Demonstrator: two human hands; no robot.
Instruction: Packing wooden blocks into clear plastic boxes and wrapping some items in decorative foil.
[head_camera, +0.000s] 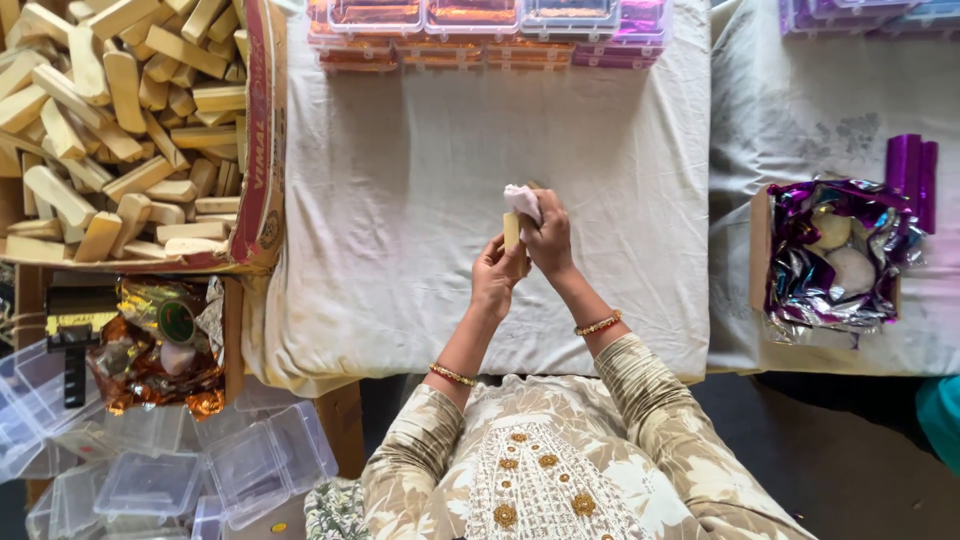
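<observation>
My left hand grips a pale yellow bar upright over the white cloth. My right hand presses a small white cloth pad against the bar's top end. The two hands meet above the middle of the table. Both wrists wear thin gold bangles.
A cardboard box at the left is heaped with several pale bars. Stacked clear plastic cases line the far edge. A box lined with purple foil sits at the right, purple rolls beside it. Empty clear boxes and orange foil lie lower left.
</observation>
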